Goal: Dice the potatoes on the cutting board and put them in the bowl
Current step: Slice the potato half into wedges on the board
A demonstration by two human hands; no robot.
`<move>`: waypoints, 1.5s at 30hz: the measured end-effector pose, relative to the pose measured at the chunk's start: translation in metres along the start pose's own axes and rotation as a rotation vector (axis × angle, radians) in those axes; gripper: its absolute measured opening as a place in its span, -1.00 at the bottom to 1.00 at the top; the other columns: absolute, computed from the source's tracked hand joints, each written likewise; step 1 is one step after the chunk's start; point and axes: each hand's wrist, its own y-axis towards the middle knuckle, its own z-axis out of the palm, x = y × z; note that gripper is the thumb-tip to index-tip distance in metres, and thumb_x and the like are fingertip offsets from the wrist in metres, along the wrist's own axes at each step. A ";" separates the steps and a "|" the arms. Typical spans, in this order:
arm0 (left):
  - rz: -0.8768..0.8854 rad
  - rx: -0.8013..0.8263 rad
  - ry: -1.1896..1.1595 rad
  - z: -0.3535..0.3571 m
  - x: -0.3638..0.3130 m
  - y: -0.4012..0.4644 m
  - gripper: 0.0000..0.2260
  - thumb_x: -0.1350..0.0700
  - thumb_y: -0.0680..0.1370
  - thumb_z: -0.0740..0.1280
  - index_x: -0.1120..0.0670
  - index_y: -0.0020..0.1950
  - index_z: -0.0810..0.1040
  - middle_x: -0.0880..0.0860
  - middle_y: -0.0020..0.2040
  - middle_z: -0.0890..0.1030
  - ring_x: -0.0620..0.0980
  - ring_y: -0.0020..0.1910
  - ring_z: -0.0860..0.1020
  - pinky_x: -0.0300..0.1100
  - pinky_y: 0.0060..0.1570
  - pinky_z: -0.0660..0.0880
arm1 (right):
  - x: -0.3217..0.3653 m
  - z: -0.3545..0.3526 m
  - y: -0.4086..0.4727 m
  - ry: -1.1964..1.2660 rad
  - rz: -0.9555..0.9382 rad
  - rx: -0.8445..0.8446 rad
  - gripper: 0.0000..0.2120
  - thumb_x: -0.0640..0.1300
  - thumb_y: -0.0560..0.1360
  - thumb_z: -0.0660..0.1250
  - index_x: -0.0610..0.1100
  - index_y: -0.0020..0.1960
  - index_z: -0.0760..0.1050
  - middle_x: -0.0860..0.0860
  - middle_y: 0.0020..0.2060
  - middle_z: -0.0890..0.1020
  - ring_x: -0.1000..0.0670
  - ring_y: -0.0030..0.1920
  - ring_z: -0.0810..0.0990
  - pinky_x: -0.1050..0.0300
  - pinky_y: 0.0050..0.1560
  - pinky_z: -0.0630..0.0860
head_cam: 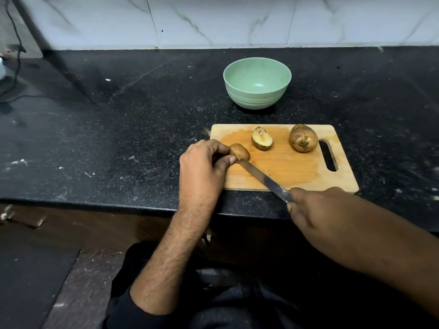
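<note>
A wooden cutting board [285, 167] lies on the black counter. At its left end my left hand [202, 167] pinches a potato half [240, 151], cut side down. My right hand [313, 210] grips the handle of a knife [263, 178]; the blade's tip meets that half by my left thumb. A second potato half [261, 139] lies cut side up near the board's far edge. A whole potato [303, 138] sits by the board's handle slot. Behind the board stands a pale green bowl [257, 83] with nothing in it.
The black stone counter [118, 138] stretches left of the board; its front edge runs just below the board. A white marble-tiled wall [237, 20] backs it. A dark cable [14, 55] hangs at the far left. My dark-clothed lap is below.
</note>
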 end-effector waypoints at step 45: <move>0.123 0.105 0.287 0.007 -0.013 -0.007 -0.79 -0.05 0.55 0.34 0.00 0.09 0.42 -0.10 0.00 0.38 -0.05 0.05 0.40 -0.03 0.12 0.30 | 0.023 -0.009 0.020 0.016 0.023 -0.122 -0.84 0.10 0.70 -0.04 0.08 0.00 0.22 0.06 -0.28 0.44 0.11 -0.31 0.40 0.21 -0.42 0.23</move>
